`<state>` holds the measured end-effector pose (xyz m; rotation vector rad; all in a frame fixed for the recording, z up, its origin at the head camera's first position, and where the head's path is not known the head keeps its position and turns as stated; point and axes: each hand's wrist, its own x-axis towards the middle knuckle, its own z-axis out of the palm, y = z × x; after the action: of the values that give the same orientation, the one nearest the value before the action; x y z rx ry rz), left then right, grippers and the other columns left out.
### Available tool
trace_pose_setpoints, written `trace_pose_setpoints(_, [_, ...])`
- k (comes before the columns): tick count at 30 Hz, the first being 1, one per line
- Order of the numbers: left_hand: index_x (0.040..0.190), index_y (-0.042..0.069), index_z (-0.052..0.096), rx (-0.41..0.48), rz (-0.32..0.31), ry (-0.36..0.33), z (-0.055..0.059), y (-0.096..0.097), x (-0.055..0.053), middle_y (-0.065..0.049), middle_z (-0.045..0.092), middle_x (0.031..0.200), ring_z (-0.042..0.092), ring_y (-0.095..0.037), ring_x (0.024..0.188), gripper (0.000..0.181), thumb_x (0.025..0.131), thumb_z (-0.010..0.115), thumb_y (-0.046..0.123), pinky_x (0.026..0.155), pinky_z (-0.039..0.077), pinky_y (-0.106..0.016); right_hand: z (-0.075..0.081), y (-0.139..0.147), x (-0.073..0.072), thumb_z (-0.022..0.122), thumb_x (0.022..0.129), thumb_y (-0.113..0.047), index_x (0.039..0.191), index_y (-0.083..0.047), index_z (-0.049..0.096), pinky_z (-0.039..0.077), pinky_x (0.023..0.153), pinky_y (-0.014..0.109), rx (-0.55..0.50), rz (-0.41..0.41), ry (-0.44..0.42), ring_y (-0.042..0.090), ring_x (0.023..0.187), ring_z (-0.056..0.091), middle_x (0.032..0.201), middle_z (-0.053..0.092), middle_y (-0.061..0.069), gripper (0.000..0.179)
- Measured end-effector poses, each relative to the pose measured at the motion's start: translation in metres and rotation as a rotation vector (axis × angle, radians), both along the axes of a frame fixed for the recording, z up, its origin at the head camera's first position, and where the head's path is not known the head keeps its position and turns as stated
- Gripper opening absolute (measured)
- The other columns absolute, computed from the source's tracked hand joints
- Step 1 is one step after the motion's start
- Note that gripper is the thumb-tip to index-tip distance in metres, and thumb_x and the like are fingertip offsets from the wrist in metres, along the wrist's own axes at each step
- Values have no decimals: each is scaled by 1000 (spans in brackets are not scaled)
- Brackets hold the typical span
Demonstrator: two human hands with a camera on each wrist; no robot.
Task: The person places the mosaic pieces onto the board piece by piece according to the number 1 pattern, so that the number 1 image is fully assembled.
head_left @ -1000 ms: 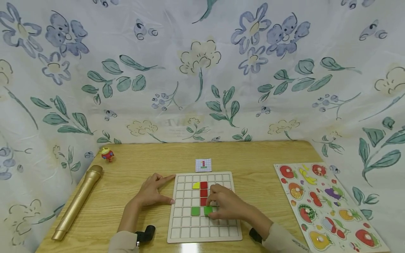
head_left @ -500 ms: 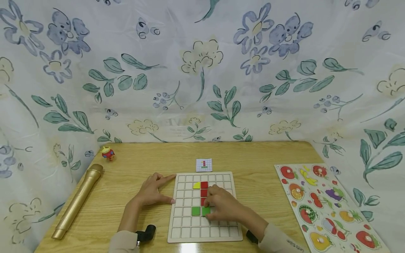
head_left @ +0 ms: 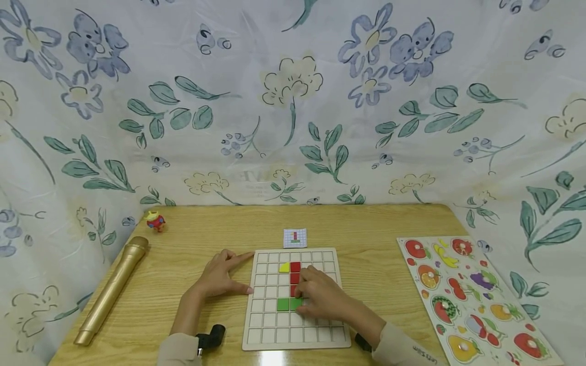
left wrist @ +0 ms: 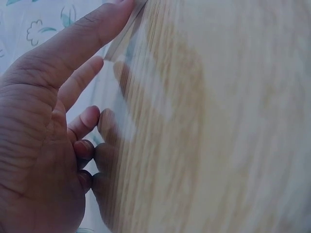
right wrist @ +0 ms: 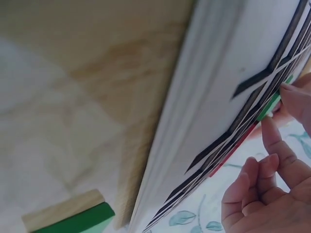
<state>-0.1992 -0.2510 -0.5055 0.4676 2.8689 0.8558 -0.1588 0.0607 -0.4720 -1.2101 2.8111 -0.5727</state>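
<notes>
A pale wooden grid board (head_left: 293,347) lies on the table. My right hand (head_left: 322,294) pinches a green square tile (head_left: 296,302) between thumb and index finger, flat on the board against another green tile (head_left: 283,304). Above them runs a column of red tiles (head_left: 295,267), partly hidden by my fingers, with a yellow tile (head_left: 285,268) of slanted corner beside the top one. My left hand (head_left: 218,275) touches the board's left edge with thumb and index fingertip spread apart; its other fingers are bent. In the right wrist view, the green tile (right wrist: 269,105) shows edge-on between the fingertips.
A small card (head_left: 295,238) printed with a coloured grid figure lies behind the board. A gold microphone (head_left: 112,292) and small toy figure (head_left: 155,222) are at left, a fruit puzzle board (head_left: 458,277) at right. Another green block (right wrist: 73,218) lies by my right wrist.
My right hand has slid the green tile leftward, closing the gap to the other green tile. The left hand has stayed at the board's edge.
</notes>
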Motion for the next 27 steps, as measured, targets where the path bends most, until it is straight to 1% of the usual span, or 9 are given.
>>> trace_pose_setpoints(3, [145, 29, 53, -4, 2, -8, 1, 1, 0, -2, 36, 97, 30, -19, 85, 95, 62, 86, 59, 73, 24, -35, 1, 1, 1, 86, 75, -30, 90, -13, 76, 38, 76, 19, 1, -10, -14, 6, 83, 38, 87, 49, -8, 25])
trace_pose_setpoints(4, [145, 29, 53, -5, 4, -13, 1, 1, 0, -2, 36, 97, 30, -19, 85, 95, 62, 86, 59, 73, 24, -35, 1, 1, 1, 86, 75, -30, 90, -13, 76, 39, 79, 21, 0, -17, -27, 6, 84, 39, 88, 50, -8, 25])
trace_pose_setpoints(5, [145, 29, 52, -8, 3, -17, 0, 1, 1, -2, 36, 98, 30, -19, 85, 95, 62, 86, 59, 73, 24, -35, 1, 2, 2, 86, 75, -30, 91, -13, 76, 42, 85, 22, -7, -22, -41, 6, 86, 42, 89, 51, -8, 25])
trace_pose_setpoints(10, [146, 28, 52, -12, -2, -26, -1, 2, 1, -2, 36, 97, 30, -19, 84, 95, 62, 86, 59, 73, 23, -35, 1, 13, 1, 88, 73, -38, 96, -17, 74, 40, 93, 26, -82, -32, -149, 7, 97, 39, 97, 48, -8, 34])
trace_pose_setpoints(12, [146, 28, 52, -15, -2, -25, 0, 2, 1, -2, 36, 97, 30, -19, 84, 95, 63, 85, 59, 72, 23, -35, 1, 21, -1, 88, 71, -40, 100, -19, 74, 38, 87, 25, -118, -25, -192, 7, 99, 35, 99, 45, -8, 39])
trace_pose_setpoints(14, [145, 28, 52, -17, 4, -23, 2, 2, 1, -2, 36, 98, 30, -19, 84, 95, 62, 86, 59, 72, 23, -35, 0, 28, -4, 90, 68, -40, 102, -19, 75, 37, 88, 26, -145, -17, -223, 8, 101, 34, 99, 43, -8, 43])
trace_pose_setpoints(19, [145, 27, 53, -21, 10, -21, 3, 2, 0, -2, 37, 97, 31, -19, 85, 95, 62, 86, 59, 73, 24, -35, -3, 44, -7, 92, 65, -36, 103, -19, 75, 35, 89, 28, -183, -10, -258, 9, 101, 33, 97, 43, -6, 45])
trace_pose_setpoints(23, [145, 27, 53, -19, 12, -26, 4, 2, 0, -2, 37, 97, 31, -19, 86, 95, 62, 86, 58, 73, 24, -35, -6, 53, -7, 92, 66, -34, 104, -19, 75, 36, 90, 29, -189, -24, -279, 9, 102, 33, 99, 42, -9, 44])
trace_pose_setpoints(27, [146, 26, 52, -21, 10, -22, 3, 2, 0, -2, 38, 98, 32, -19, 86, 95, 63, 85, 58, 74, 25, -35, -6, 62, -7, 91, 66, -33, 103, -18, 75, 37, 90, 30, -195, -36, -268, 10, 102, 34, 100, 42, -9, 43])
